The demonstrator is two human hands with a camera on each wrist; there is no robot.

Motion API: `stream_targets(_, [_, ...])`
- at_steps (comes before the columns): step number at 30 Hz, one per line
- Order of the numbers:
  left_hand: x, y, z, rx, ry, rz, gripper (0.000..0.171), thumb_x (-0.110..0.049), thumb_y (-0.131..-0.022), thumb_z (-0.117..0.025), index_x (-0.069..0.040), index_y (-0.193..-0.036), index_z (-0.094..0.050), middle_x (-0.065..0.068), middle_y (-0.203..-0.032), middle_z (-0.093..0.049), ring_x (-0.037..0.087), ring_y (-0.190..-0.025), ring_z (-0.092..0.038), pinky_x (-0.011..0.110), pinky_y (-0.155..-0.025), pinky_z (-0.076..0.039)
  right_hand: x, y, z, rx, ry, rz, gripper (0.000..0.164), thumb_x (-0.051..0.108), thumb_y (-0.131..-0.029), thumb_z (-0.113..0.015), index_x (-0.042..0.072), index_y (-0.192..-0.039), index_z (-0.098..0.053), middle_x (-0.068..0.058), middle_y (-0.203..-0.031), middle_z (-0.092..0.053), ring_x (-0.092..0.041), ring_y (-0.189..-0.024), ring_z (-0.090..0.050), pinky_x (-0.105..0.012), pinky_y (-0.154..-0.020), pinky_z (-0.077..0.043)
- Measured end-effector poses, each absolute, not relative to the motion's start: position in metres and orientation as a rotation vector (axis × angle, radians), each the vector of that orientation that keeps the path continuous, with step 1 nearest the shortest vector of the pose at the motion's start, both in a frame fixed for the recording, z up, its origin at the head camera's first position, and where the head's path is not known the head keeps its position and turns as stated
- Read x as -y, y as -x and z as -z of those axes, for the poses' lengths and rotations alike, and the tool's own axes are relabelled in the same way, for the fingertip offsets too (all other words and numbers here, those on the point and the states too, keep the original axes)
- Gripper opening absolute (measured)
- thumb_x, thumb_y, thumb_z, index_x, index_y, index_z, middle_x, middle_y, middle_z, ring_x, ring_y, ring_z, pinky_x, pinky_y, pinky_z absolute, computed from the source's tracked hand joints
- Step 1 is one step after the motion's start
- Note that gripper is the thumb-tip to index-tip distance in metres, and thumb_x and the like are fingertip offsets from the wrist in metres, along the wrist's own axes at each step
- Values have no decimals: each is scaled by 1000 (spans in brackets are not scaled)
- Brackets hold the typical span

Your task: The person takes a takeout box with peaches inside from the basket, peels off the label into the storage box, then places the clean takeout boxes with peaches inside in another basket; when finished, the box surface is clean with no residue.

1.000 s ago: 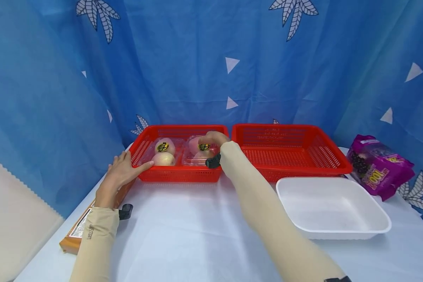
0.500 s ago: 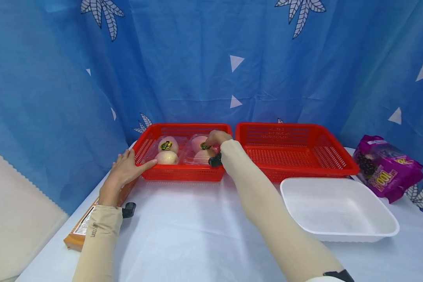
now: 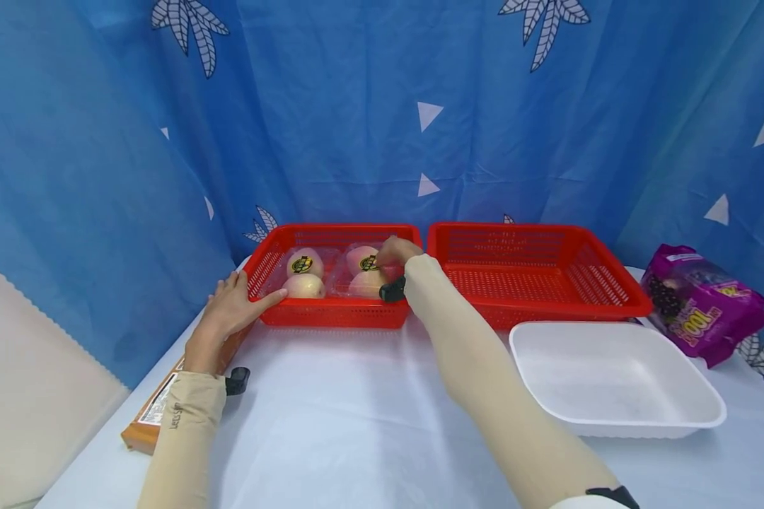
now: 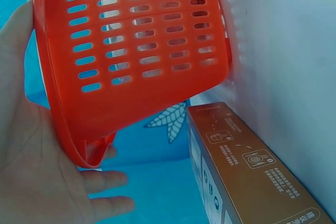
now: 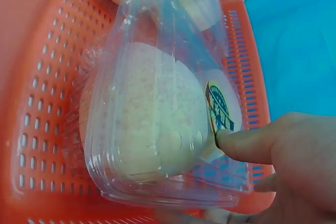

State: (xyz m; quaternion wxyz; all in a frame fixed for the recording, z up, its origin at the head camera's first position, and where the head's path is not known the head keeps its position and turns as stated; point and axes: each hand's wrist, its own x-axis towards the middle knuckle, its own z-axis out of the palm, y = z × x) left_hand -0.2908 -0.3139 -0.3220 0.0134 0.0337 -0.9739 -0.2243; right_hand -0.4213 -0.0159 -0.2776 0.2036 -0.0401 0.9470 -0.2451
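Observation:
Two clear plastic boxes of pale pink-yellow round fruit lie side by side in the left red basket [image 3: 331, 314]. My right hand [image 3: 397, 251] reaches over the basket's right end to the right fruit box [image 5: 147, 119]. In the right wrist view its thumb presses on the black-and-yellow label [image 5: 219, 108], and fingertips curl at the box's lower end, partly hidden. The left fruit box [image 3: 304, 272] lies untouched. My left hand [image 3: 232, 307] rests at the basket's front left corner, thumb along the rim. In the left wrist view its fingers extend past that corner [image 4: 89, 153].
A second red basket [image 3: 535, 311] stands to the right, with a white tray [image 3: 617, 382] in front of it. At the far right lies a purple bag [image 3: 703, 304]. A brown box [image 4: 247, 166] lies under my left forearm. Blue curtain [image 3: 356, 141] hangs behind.
The head view has shifted slightly, so the scene sits a little further right. My right hand stays at the right fruit box, where the fruit shows more clearly. My left hand stays at the corner.

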Motion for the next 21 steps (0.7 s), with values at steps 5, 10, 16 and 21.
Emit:
stream_targets(5, [313,290,325,3030,-114,712,118,-75,-81,-48,5,-150,4,33,-153,0,57,-137,2,73,-105,-5,12,424,280,-2554,139,893,19,14,-87,-60,2,-101,-58,-8,-97,-54,-21,-84,-52,-33,-71,-54])
stream_targets(10, [312,293,325,3037,-119,698,119,-76,-80,-48,5,-150,4,33,-154,1,57,-138,2,73,-106,-5,5,426,276,-2371,104,1152,32,15,-93,-58,-3,-120,-56,-17,-108,-59,-27,-83,-62,-41,-77,-58])
stream_targets(16, [312,295,324,3045,-116,671,118,-76,-81,-47,6,-150,3,34,-153,0,58,-137,1,73,-105,-6,-1,431,277,-2345,56,1282,87,14,-94,-59,2,-152,5,-10,-74,-52,-18,-55,-50,-27,-61,-51])
stream_targets(21, [313,295,326,3047,-117,685,120,-78,-80,-46,6,-150,5,33,-153,1,58,-137,2,73,-105,-6,-5,430,280,-2375,103,1356,96,11,-92,-61,2,-150,16,-5,-65,-39,-14,-51,-39,-25,-53,-40])
